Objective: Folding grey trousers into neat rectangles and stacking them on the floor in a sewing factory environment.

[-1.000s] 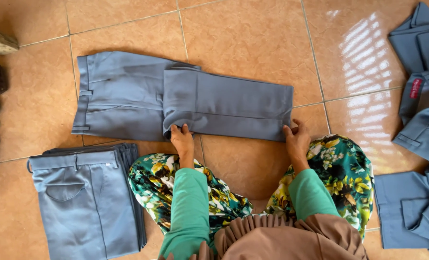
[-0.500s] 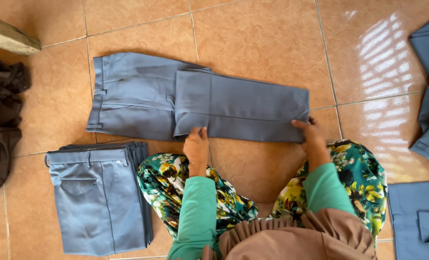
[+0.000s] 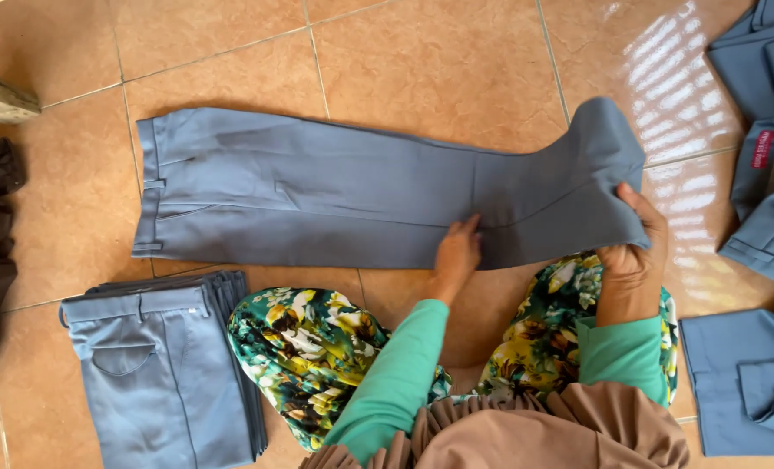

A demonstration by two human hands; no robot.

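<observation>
Unfolded since half a second ago, the grey trousers (image 3: 317, 195) now stretch flat across the tiled floor (image 3: 422, 69), waistband toward its left edge. Nearest, a folded stack of grey trousers (image 3: 157, 373) lies by the floor's near left corner. Left hand (image 3: 456, 256) presses flat, fingers spread, on the trouser leg; right hand (image 3: 635, 260) grips the lifted hem. More grey garments (image 3: 769, 174) lie along the right edge.

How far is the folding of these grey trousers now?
Done: a folded stack lies on the floor. In hand: one pair of trousers lies spread out, left hand pressing it, right hand lifting the leg end. Left: loose garments at the right.
</observation>
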